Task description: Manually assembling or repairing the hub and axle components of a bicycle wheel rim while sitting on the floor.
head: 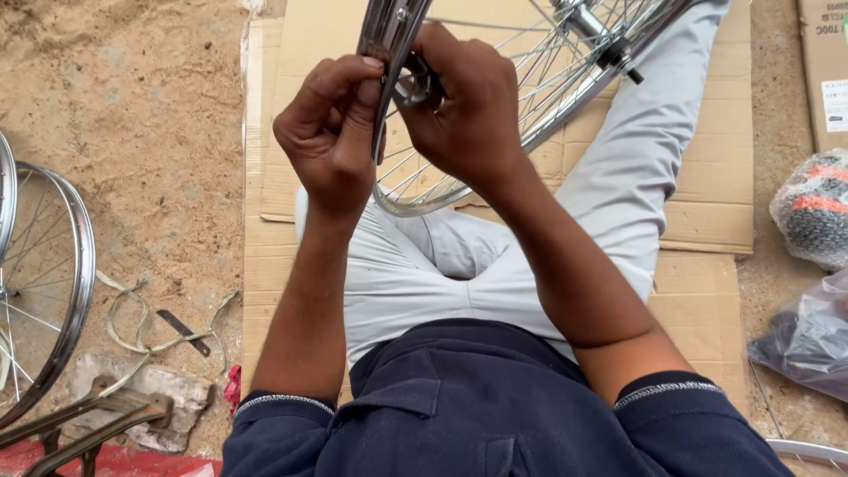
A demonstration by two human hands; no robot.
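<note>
Left hand: the left hand (331,132) is curled tight on the rim (389,40) of a spoked bicycle wheel (521,88), thumb and fingers pinching the rim's edge.
Right hand: the right hand (468,110) grips the same rim from the other side, just at 3 o'clock of the left; its fingers wrap a small round metal tool (415,88) pressed against the rim.
Wheel: at 12 o'clock of the person, tilted over the lap, its hub axle (609,49) at 2 o'clock of the hands.
Ground: cardboard sheet (707,177) under the grey-trousered legs.
Left side: another wheel (53,283) lies on sand at 9 o'clock.
Right side: plastic-wrapped bundles (817,212) at 3 o'clock.
</note>
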